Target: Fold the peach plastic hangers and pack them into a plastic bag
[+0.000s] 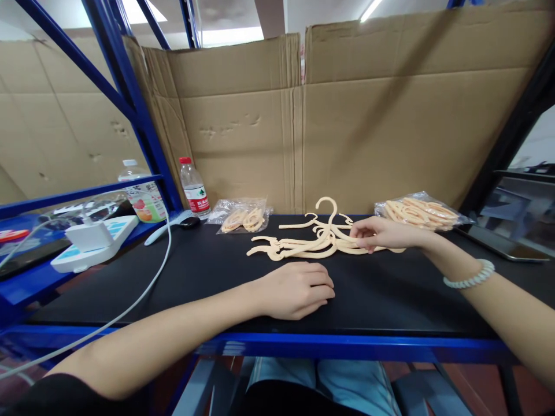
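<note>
Several cream plastic clothes hangers (303, 248) lie overlapping at the middle of the black tabletop, one hook standing up at the back. My right hand (375, 232) reaches in from the right and grips an arm of a hanger between thumb and fingers; its fingertips partly cover the piece. Nearer the front edge, my left hand (299, 290) rests palm down on the tabletop. Its fingers are loosely bent and it touches no hanger; the palm side is hidden.
A clear bag of cream pieces (245, 218) lies back left, another bag (418, 211) back right. A red-capped bottle (193, 190) stands by the blue frame. A white power strip (93, 242) and a white cable (162, 263) are left; a flat device (503, 245) is right.
</note>
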Available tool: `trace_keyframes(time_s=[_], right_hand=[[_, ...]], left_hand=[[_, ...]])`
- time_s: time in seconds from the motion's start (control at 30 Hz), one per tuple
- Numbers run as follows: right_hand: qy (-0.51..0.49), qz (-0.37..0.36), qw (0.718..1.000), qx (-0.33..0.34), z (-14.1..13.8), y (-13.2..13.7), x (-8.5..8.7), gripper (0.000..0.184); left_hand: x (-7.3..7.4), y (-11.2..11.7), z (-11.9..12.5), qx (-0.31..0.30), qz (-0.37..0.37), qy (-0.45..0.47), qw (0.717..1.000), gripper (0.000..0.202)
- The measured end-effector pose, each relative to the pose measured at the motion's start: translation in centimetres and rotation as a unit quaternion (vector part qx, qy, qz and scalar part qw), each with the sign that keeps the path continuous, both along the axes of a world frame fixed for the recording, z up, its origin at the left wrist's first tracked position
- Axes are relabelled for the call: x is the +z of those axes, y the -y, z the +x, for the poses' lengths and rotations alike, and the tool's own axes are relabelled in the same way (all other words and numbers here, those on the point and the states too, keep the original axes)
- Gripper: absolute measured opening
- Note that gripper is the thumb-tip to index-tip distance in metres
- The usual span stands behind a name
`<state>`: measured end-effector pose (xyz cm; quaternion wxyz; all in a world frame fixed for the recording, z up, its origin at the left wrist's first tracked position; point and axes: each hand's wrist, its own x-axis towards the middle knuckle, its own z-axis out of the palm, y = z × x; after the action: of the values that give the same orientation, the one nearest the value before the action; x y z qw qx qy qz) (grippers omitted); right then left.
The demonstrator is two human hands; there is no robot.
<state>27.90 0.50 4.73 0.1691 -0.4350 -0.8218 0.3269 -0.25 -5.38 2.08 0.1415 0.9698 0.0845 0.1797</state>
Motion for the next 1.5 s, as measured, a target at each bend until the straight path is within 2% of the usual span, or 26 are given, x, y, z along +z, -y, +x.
trace_keyframes(time_s=[0.07, 0.2, 0.3, 0.4, 0.5, 0.7, 0.97, 1.23, 1.5], right_hand=[[0.043, 0.012, 0.999, 0.012, -0.3, 0.2, -0.1, 0.023], [0.133, 0.086, 0.987, 0.009, -0.4, 0.4, 0.0, 0.018], [0.196, 0.087, 0.976, 0.023, -0.1, 0.4, 0.0, 0.017], [0.229, 0.062, 0.970, 0.045, 0.1, 0.4, 0.0, 0.017], [0.240, 0.055, 0.968, 0.043, 0.0, 0.4, 0.1, 0.017], [0.258, 0.077, 0.963, 0.007, -0.1, 0.4, 0.0, 0.013], [0.255, 0.105, 0.961, -0.011, -0.2, 0.2, -0.4, 0.011], [0.244, 0.123, 0.962, -0.012, 0.0, -0.5, -0.9, 0.012], [0.253, 0.145, 0.957, -0.002, -0.1, -0.2, -0.5, 0.012]], left_hand=[[-0.2, 0.0, 0.1, 0.001, -0.011, -0.010, 1.000, 0.031], [-0.4, -0.3, 0.0, 0.008, -0.001, 0.009, 1.000, 0.031], [-0.5, -0.5, 0.0, -0.002, 0.055, -0.003, 0.998, 0.029], [-0.6, -0.7, 0.0, -0.009, 0.130, -0.052, 0.990, 0.029], [-0.6, -0.8, 0.0, 0.003, 0.159, -0.076, 0.984, 0.029], [-0.8, -1.6, -0.3, 0.071, 0.161, -0.098, 0.980, 0.035], [-0.7, -2.4, -0.6, 0.120, 0.195, -0.100, 0.968, 0.032], [-0.6, -2.9, -0.8, 0.151, 0.182, -0.117, 0.964, 0.030], [-0.6, -3.0, -0.9, 0.157, 0.195, -0.104, 0.962, 0.027]])
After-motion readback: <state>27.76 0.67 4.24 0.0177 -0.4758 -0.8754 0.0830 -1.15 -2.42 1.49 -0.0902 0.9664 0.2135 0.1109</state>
